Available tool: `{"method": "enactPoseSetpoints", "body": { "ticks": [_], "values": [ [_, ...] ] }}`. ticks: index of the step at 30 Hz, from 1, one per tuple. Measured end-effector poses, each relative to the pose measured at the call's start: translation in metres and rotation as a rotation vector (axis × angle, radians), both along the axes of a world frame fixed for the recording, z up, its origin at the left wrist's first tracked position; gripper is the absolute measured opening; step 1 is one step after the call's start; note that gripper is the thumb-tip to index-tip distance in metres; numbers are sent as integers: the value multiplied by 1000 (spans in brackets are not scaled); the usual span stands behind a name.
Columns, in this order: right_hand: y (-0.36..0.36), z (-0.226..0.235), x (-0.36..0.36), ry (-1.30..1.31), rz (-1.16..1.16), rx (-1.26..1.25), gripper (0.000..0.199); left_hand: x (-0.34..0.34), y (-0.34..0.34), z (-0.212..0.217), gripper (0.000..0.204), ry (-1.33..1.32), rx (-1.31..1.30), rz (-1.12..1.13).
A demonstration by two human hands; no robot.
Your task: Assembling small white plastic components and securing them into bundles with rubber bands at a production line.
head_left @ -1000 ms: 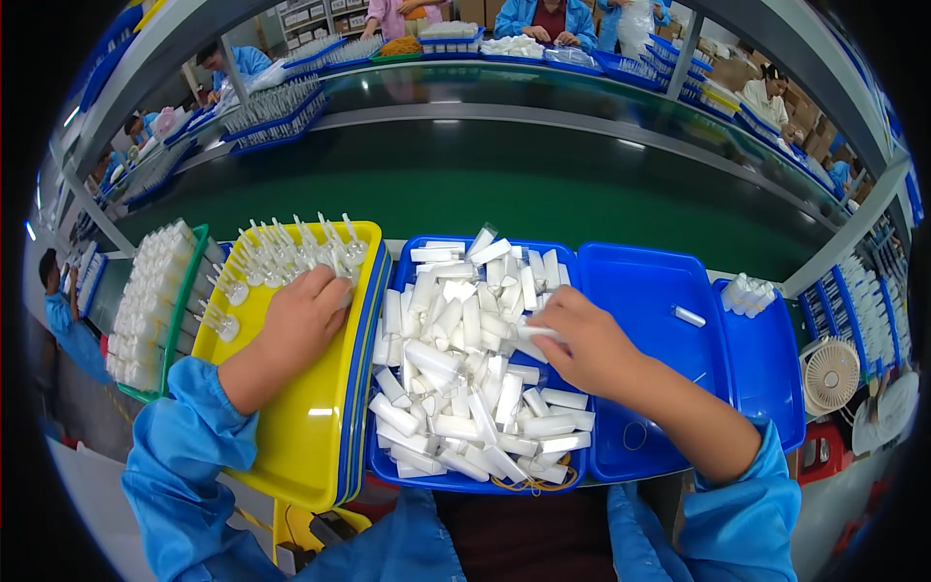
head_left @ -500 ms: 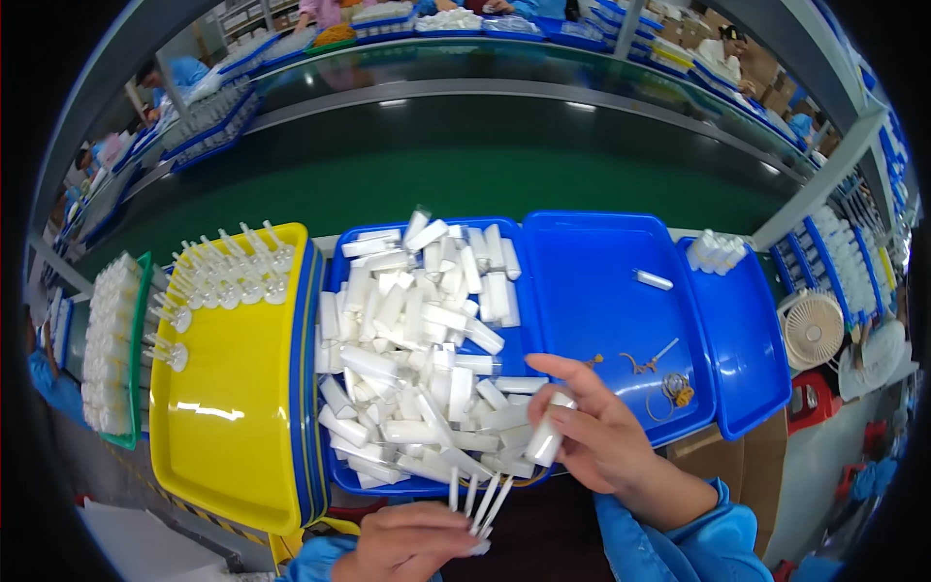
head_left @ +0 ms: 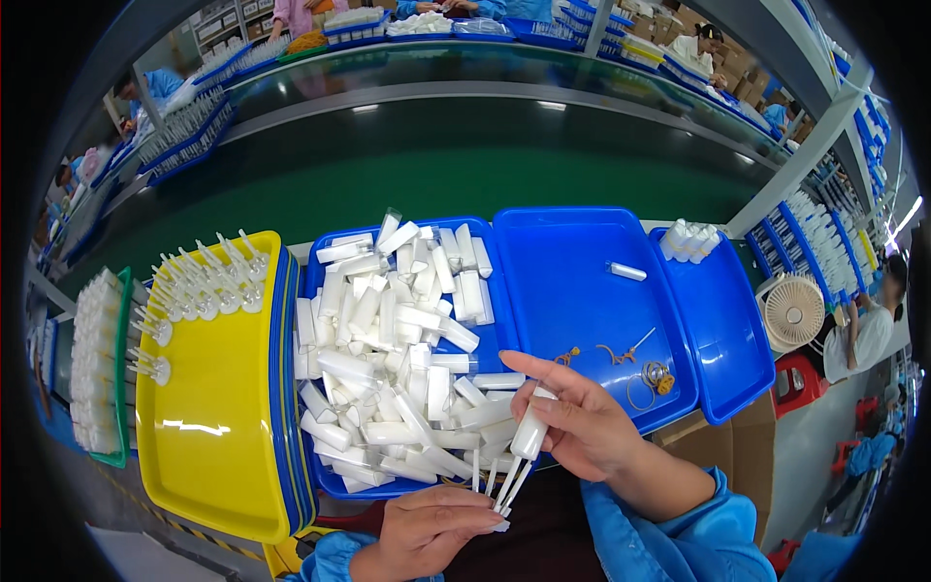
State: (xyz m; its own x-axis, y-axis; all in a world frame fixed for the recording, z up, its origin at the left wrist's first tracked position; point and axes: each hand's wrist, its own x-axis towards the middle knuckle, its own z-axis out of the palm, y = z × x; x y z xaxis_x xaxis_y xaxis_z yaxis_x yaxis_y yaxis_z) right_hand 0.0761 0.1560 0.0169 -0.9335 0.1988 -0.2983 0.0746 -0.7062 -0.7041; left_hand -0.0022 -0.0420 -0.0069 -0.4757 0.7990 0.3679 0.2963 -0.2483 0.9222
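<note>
Right hand [head_left: 582, 427] grips one small white bottle [head_left: 530, 434] between thumb and fingers, held upright-tilted just over the near edge of the blue tray [head_left: 485, 320] that holds the loose heap of white bottles [head_left: 398, 349]. Left hand [head_left: 436, 529] is closed in a pinch on a small bundle of thin white dip tubes [head_left: 504, 485], their upper ends fanned toward the bottle's base; whether any tube is already inside the bottle cannot be told, the joint being hidden by the fingers.

Judgement on the step: seating goes best with one tube singled out from the bundle, lined up along the bottle's axis. Keep the bottle steady and move only the tube hand; a slanted entry is likely to bend the tube. The spare tubes should stay clamped low in the pinch so they do not splay into the heap.

Surroundings: yellow tray [head_left: 208, 427] to the left, with pump heads with tubes [head_left: 194, 286] standing along its far edge; second blue tray [head_left: 592, 320] to the right, nearly bare, holding one stray bottle [head_left: 627, 272] and rubber bands [head_left: 655, 373]; green conveyor belt [head_left: 485, 165] beyond
</note>
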Motion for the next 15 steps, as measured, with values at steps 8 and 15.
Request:
{"method": "enactPoseSetpoints", "body": {
  "ticks": [8,15],
  "values": [
    [12,1,2,85,152,417,49,-5,-2,-14,14,-33,23,-23],
    [-10,10,3,11,306,540,49,-5,-10,-15,14,-62,35,69]
  ]
}}
